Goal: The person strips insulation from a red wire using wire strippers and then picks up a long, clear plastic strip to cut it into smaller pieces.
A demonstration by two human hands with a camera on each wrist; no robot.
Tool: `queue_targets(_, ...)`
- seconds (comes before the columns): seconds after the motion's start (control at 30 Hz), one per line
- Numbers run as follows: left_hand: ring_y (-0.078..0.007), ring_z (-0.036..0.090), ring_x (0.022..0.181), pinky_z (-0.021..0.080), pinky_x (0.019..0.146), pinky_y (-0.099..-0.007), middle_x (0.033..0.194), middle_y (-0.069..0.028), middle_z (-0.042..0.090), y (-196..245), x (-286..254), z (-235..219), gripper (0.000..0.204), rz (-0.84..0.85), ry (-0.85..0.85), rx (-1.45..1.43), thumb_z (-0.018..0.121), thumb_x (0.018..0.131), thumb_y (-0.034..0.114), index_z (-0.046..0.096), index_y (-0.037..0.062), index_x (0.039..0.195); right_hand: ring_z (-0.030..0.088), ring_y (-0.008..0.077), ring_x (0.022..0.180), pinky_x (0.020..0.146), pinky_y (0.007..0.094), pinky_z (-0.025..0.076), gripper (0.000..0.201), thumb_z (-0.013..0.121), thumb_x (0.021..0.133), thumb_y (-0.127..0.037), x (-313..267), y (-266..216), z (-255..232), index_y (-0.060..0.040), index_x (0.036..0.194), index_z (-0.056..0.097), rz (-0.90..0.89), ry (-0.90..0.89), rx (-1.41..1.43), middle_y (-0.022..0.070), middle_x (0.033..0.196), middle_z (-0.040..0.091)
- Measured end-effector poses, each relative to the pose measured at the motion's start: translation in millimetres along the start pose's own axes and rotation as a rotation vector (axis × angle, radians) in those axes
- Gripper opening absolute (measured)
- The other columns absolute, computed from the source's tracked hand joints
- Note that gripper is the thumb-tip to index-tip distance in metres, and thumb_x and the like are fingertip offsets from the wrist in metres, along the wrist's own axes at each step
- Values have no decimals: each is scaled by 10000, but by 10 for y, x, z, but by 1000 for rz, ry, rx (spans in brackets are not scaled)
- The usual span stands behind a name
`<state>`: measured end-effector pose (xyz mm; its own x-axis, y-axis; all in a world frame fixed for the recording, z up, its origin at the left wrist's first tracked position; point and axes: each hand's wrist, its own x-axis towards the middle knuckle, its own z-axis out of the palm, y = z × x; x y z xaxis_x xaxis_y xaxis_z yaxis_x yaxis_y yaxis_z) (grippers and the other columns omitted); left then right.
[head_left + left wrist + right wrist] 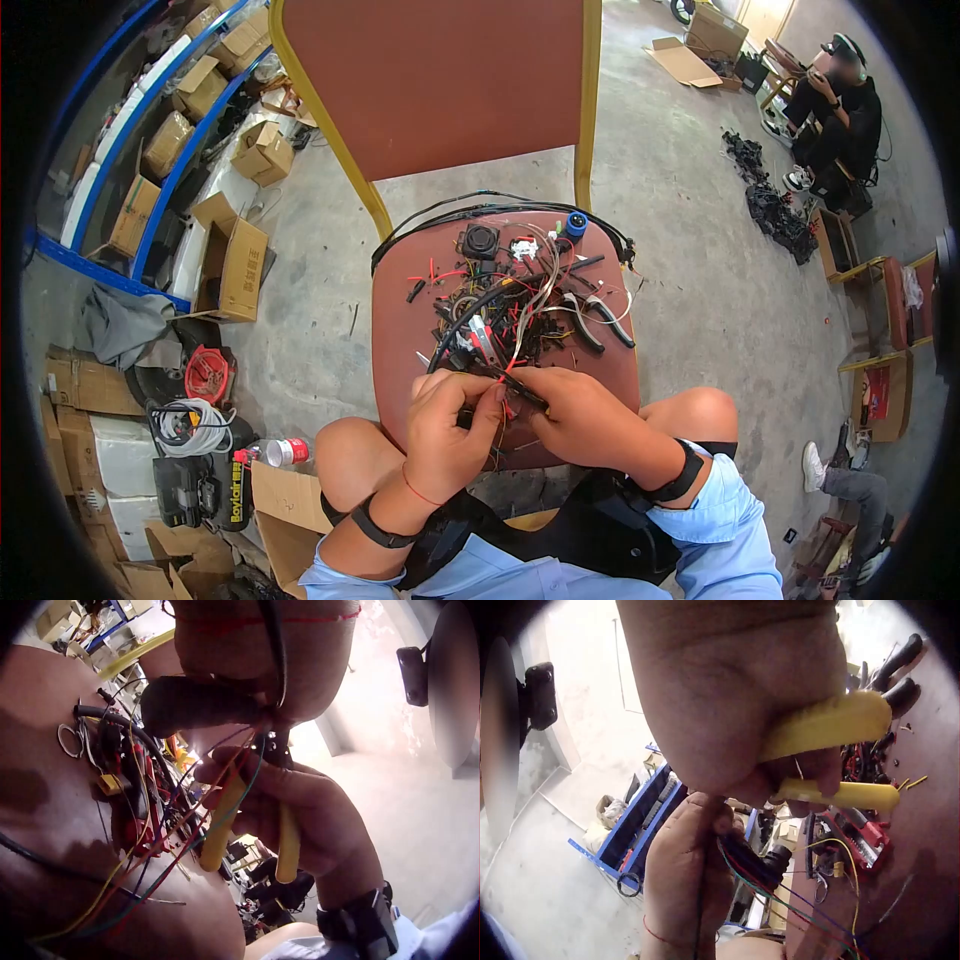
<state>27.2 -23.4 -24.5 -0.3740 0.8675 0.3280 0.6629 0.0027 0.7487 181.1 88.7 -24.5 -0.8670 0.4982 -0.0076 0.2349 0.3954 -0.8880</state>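
Observation:
Over the front of a reddish-brown chair seat, both hands meet close together. My left hand pinches a black-sheathed cable, from which thin red, green, blue and yellow wires fan out. My right hand grips wire strippers by their yellow handles. Their dark head is right at the left fingertips, where the wires come out of the sheath; the bite itself is hidden by the fingers. In the left wrist view the handles stand apart, with right-hand fingers around them.
Beyond the hands lies a heap of cut wires and black scraps, with black-handled pliers, a red-and-grey tool and a blue round piece. Shelves with boxes stand left. Another person sits far right.

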Motion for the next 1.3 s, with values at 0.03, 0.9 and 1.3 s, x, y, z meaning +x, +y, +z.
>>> queue_targets(0.03,-236,574,706,412,714,-350,745,-57,651,3,2,10,67,-4,8,-3,745,854,78,687,64,886,626,434,1005,867,471,508,387,577,842,-34,-1,-5,-1,17,1225,594,0,-1,-10,253,1049,657)
queue_targets(0.9,-152,601,686,462,641,-298,770,-65,658,34,-113,-25,71,-345,-48,-387,683,924,63,639,12,904,642,431,915,771,479,523,323,630,749,-63,64,62,52,-21,1069,638,9,85,-8,219,988,666)
queue_targets(1.3,-16,535,671,421,571,-187,785,7,635,202,-122,-135,121,-518,-102,-671,594,1019,100,606,-20,1006,672,397,884,769,426,535,316,625,737,-15,112,59,18,6,1049,671,-4,151,102,213,944,687)
